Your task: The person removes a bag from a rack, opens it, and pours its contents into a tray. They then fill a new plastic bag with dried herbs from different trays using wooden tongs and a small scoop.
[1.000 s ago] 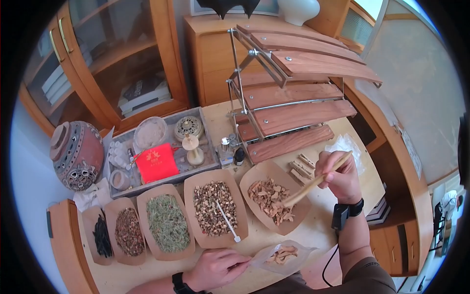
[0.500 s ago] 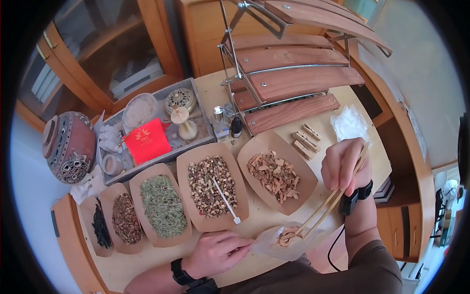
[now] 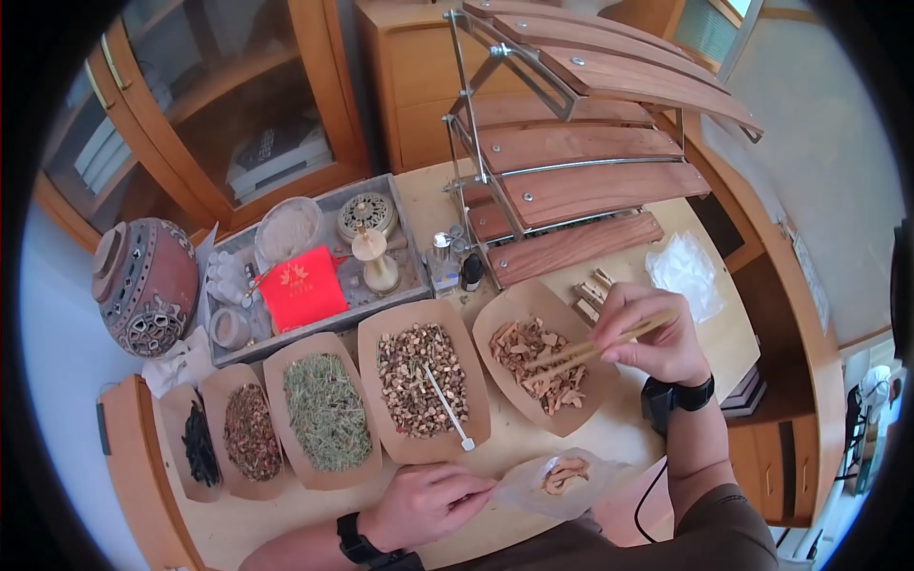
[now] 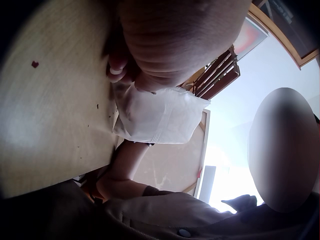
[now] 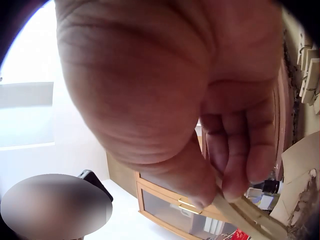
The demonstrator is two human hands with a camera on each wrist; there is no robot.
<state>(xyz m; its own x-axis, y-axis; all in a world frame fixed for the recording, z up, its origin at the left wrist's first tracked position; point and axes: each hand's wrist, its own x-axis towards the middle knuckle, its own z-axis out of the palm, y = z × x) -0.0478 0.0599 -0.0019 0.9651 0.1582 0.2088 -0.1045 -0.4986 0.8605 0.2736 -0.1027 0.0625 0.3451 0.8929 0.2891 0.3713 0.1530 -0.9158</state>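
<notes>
My right hand (image 3: 662,338) pinches wooden tongs (image 3: 581,354) between thumb and fingers. Their tips reach into the brown wood chips (image 3: 514,344) in the rightmost paper tray (image 3: 602,385). In the right wrist view, the thumb presses against the tongs (image 5: 240,217) near the fingertips. My left hand (image 3: 419,504) rests low over the table, thumb and fingers pinching the edge of a small translucent bag (image 3: 519,490). Several pale curled wood slices (image 3: 566,474) lie inside the bag. The left wrist view shows the bag (image 4: 165,115) from the side.
Leftward stand paper trays of mixed chopped pieces (image 3: 419,381), green dried herb (image 3: 328,409), reddish bits (image 3: 252,433) and dark strips (image 3: 200,443). A white scoop (image 3: 449,409) lies in one. Behind are a grey tray (image 3: 409,224), a slatted wooden rack (image 3: 590,152) and clothespins (image 3: 588,303).
The tongs went from the wood chip tray down to the bag's mouth, then back up into the chips. My left hand stays at the bag's edge.
</notes>
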